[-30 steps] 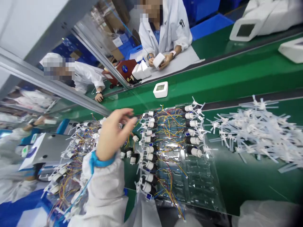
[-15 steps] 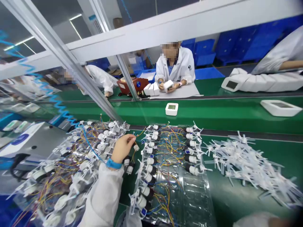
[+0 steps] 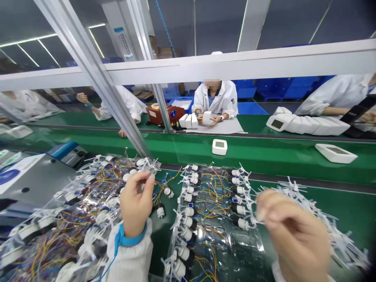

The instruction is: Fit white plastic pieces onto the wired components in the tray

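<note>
Head view: my curled left hand (image 3: 136,203) is beside black-and-white cylindrical wired parts (image 3: 160,212) on the green bench (image 3: 352,201); my curled right hand (image 3: 296,233) partly hides the white plastic tube pile (image 3: 345,243). I cannot tell whether either grasps anything.

Green bench (image 3: 161,241), dark strip along far edge. Clock from view's centre. At 8 o'clock: clear plastic sheeting (image 3: 98,193), crowded with wired black-and-white motors. At 7: few loose motors (image 3: 160,211), directly on green. At 5: clear moulded tray (image 3: 246,256), partly filled. At 4: heap of translucent white tubing pieces (image 3: 342,243).
</note>
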Action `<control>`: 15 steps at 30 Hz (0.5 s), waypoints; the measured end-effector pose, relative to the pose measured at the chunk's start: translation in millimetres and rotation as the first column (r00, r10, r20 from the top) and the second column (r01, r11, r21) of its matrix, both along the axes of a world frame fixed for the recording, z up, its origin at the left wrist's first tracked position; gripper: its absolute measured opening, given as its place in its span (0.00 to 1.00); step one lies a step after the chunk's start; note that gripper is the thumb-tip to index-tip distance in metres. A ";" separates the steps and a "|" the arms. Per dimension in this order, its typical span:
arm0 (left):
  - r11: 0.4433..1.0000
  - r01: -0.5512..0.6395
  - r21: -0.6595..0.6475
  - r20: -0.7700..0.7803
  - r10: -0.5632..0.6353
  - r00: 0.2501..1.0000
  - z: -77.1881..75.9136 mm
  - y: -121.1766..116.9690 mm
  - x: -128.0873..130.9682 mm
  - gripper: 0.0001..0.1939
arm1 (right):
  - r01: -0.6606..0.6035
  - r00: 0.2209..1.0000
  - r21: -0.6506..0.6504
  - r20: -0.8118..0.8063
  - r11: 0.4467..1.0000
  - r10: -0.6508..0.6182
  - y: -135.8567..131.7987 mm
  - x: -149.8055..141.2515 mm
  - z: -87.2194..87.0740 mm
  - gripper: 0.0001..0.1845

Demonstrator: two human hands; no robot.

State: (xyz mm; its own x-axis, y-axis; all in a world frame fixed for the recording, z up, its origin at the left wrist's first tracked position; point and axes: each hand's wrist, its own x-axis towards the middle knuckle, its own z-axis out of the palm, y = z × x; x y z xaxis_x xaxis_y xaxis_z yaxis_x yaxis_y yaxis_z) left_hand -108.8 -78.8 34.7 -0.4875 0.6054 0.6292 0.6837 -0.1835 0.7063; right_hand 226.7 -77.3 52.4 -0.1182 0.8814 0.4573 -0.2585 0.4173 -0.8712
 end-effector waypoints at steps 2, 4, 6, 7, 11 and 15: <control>0.998 0.050 0.026 0.003 -0.050 0.999 12.0 10.1 10.2 0.10 | -0.344 0.928 -0.270 -0.246 0.899 0.281 3.9 -32.1 -3.6 0.06; 0.990 0.134 0.047 0.007 -0.135 0.991 23.3 20.0 22.2 0.08 | -0.707 0.706 -0.521 -0.571 0.479 0.419 7.1 -63.5 -18.3 0.07; 0.960 0.265 0.087 0.023 -0.267 0.963 32.8 26.5 34.7 0.04 | -0.788 0.599 -0.603 -0.702 0.125 0.386 11.7 -87.9 -38.9 0.18; 0.929 0.354 0.112 0.026 -0.358 0.933 37.0 28.1 40.6 0.02 | -0.805 0.560 -0.592 -0.743 0.030 0.366 14.5 -96.1 -48.4 0.25; 0.620 0.769 0.152 -0.032 -0.775 0.631 51.6 26.9 58.6 0.08 | -0.827 0.557 -0.558 -0.796 0.066 0.237 26.0 -103.7 -63.7 0.32; 0.251 0.963 -0.101 -0.071 -0.967 0.245 59.4 24.6 69.1 0.06 | -0.768 0.620 -0.604 -0.784 0.215 0.011 34.7 -92.1 -50.8 0.22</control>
State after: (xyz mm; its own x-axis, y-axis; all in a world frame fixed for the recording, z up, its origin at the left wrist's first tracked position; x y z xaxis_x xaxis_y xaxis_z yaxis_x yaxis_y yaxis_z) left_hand -39.7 -54.2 94.1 0.5359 0.5962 0.5979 0.0723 -0.7379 0.6710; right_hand 134.6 -42.6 1.6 -0.6758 0.6348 -0.3746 -0.6217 -0.7639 -0.1731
